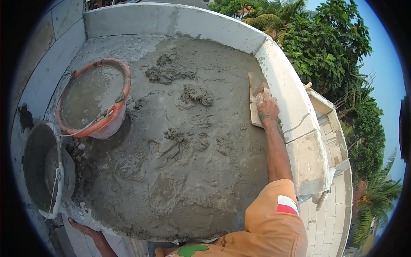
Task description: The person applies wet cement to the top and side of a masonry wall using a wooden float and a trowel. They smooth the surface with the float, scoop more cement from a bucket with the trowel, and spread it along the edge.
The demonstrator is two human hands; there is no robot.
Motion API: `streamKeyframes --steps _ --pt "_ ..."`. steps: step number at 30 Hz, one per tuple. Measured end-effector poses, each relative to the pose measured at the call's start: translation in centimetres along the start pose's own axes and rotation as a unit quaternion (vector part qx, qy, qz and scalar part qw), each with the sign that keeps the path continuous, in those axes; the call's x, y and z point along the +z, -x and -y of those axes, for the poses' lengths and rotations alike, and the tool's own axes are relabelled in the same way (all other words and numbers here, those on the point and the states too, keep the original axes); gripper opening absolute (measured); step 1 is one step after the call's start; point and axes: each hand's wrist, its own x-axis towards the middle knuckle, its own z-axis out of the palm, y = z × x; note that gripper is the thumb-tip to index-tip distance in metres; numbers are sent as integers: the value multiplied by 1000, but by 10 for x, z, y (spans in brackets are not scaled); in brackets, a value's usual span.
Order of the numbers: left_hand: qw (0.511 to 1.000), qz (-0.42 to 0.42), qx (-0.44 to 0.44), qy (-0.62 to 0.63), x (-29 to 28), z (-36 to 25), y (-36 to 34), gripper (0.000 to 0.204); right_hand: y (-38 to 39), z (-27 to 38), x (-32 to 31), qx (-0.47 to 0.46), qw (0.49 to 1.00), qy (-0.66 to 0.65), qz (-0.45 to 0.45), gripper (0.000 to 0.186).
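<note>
My right hand [267, 106] is closed round the grip of a long wooden float [254, 112]. The float lies on the wet grey mortar [205, 158], close beside the low block wall on the right. Lumps of thicker mortar [195, 97] stand up from the middle of the layer. At the lower left, my left hand [81, 227] holds nothing and has its fingers stretched out by the near edge, below the buckets; whether it presses on the edge I cannot tell.
An orange-rimmed bucket [121, 92] with grey, watery contents stands at the left. Nearer me is a dark bucket [68, 180] with a wire handle. Low pale block walls [291, 85] border the mortar, with trees [329, 51] beyond on the right.
</note>
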Motion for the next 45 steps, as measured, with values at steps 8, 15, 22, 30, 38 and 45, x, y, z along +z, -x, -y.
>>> streamKeyframes --steps 8,15,22,30,38,45 --pt "994 -26 87 -67 4 -10 5 95 41 10 -38 -33 999 -9 -41 47" --pt "963 -4 -183 196 11 -38 -1 64 70 63 -80 -216 958 -162 -94 51" --pt "969 -18 -194 151 4 -42 5 67 90 113 -56 -300 949 -92 -36 58" --pt "990 1 -119 76 11 -41 2 71 17 101 -10 -232 973 -12 -7 62" --pt "987 -12 -111 113 4 -19 10 71 80 28 -50 -118 991 -29 -59 49" --pt "972 5 -145 187 8 -65 3 68 49 73 -43 -141 984 -102 -49 50"
